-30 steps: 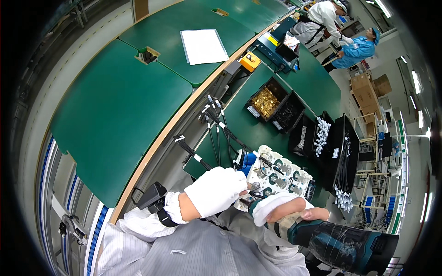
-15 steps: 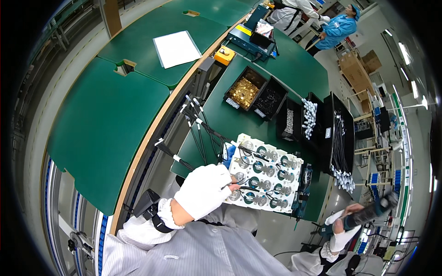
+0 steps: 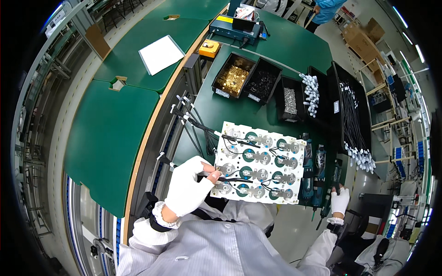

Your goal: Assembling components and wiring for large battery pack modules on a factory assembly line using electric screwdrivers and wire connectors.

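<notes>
My left hand (image 3: 188, 186), in a white fingerless glove, pinches a thin black cable (image 3: 230, 179) at the left edge of a white board (image 3: 260, 154). Rows of round metal plates with green parts are set into that board, and black wires run among them. At the board's right, my gloved right hand (image 3: 340, 201) has its fingers around a teal and black electric screwdriver (image 3: 337, 175), tilted at the table edge. Two more electric screwdrivers (image 3: 307, 168) (image 3: 319, 163) lie between it and the board. A cable bundle (image 3: 198, 124) hangs past the table's left edge.
Beyond the board stand black bins of gold-coloured parts (image 3: 233, 79), small black parts (image 3: 264, 85) and silver screws (image 3: 290, 101). A large black tray (image 3: 352, 115) holds white-tipped cables. A blue device (image 3: 234, 31) sits farther back. Left is another green worktop (image 3: 110, 142) with a white sheet (image 3: 161, 54).
My right hand has brought the electric screwdriver from the lower right to beside the other screwdrivers. My left hand stays at the board's left edge. The view has shifted.
</notes>
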{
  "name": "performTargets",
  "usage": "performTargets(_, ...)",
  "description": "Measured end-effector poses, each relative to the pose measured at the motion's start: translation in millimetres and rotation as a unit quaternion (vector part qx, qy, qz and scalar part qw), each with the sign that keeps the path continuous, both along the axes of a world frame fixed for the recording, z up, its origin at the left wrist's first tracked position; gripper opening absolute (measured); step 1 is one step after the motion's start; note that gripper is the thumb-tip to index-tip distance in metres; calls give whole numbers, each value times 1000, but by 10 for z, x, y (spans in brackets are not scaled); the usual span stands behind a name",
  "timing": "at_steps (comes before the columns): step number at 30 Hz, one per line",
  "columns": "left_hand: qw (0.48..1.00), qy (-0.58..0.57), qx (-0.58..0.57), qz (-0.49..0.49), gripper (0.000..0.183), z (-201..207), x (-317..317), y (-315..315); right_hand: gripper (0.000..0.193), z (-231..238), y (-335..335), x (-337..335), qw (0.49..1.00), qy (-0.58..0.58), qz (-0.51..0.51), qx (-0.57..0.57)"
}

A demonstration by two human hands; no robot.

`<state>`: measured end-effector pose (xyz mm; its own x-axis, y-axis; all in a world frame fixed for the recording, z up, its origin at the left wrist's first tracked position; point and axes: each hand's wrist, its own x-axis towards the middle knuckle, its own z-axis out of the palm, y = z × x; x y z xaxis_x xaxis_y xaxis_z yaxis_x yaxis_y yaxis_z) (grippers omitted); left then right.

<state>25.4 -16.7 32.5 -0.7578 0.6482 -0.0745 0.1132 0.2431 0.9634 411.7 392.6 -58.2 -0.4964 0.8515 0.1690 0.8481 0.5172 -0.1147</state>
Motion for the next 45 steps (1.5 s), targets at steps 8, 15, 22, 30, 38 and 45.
performTargets(8, 999, 30, -37, -4, 15, 43, 31, 75, 22, 1156, -2236, -2245, 878, 189, 425, -114)
performTargets(15, 999, 29, -8, 38, 14, 6, -19, 137, 9, 1016, -2485, -2513, 828, 108, 545, -81)
performTargets(22, 985, 159, -58, -36, 13, 163, -182, 335, 14, 1125, -2748, -2635, 810, 45, 576, -96)
performTargets(30, 872, 436, -12, -223, 23, 338, -926, 615, 19, 1352, -1750, -2970, 894, 128, 429, -18)
performTargets(38, 933, 250, 27, -255, 9, 105, -1106, 746, 10, 1139, -1863, -3180, 866, 159, 459, -118)
performTargets(45, 994, 63, -34, -85, 22, -84, -1135, 816, 8, 1199, -2433, -3206, 843, 134, 511, -101)
